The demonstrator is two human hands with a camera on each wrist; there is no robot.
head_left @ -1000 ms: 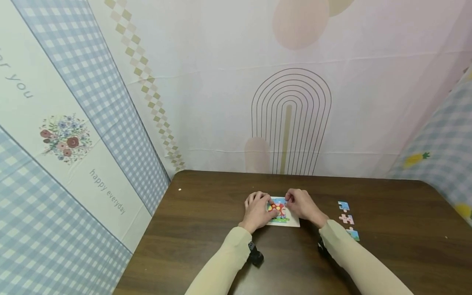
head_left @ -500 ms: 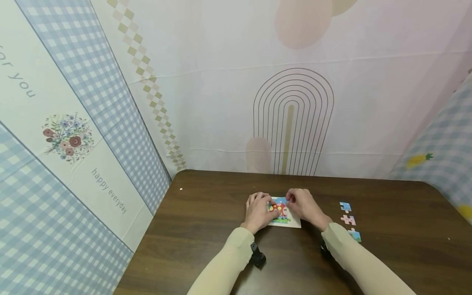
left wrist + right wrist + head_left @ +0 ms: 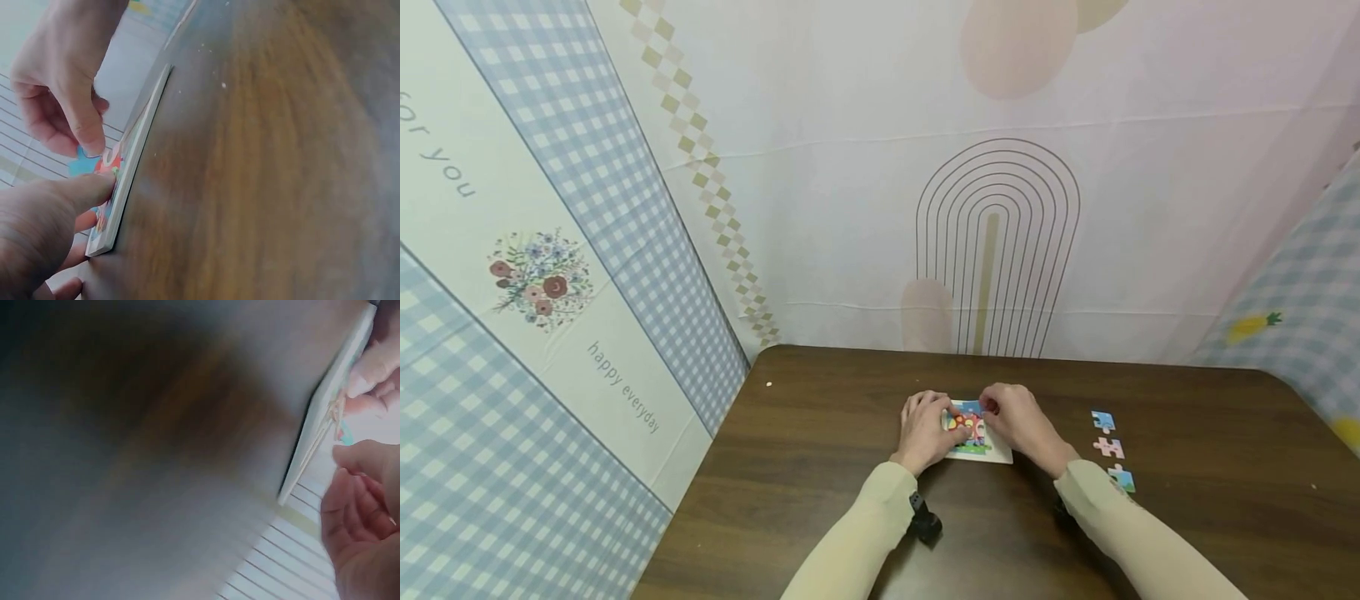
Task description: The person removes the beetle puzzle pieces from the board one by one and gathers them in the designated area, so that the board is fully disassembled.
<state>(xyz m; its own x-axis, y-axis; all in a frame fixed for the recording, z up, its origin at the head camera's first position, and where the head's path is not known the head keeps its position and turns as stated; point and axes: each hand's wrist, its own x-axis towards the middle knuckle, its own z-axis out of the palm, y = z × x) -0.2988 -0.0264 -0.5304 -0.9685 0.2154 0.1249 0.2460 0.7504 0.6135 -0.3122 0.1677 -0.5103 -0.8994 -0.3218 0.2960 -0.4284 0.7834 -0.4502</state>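
A jigsaw puzzle board (image 3: 1000, 452) with a white border lies on the table, its picture showing red, yellow, blue and green pieces. My left hand (image 3: 922, 429) rests over the board's left side, the thumb extended across and pressing the pieces. At the upper right of the picture, my right hand (image 3: 1015, 417) pinches a blue puzzle piece (image 3: 84, 164) between thumb and fingertips. In the left wrist view that piece is tilted up beside a red one. The right hand's fingers hide most of it in the head view.
Right of the board, three loose puzzle pieces lie in a column: a blue one (image 3: 1102, 420), a pink one (image 3: 1108, 448) and a blue-green one (image 3: 1122, 479). Behind the brown wooden table (image 3: 820, 500) hangs a patterned cloth (image 3: 850, 208).
The right hand has turned slightly and its fingertips have shifted a little left over the picture. My left hand keeps its place. The head view has shifted slightly.
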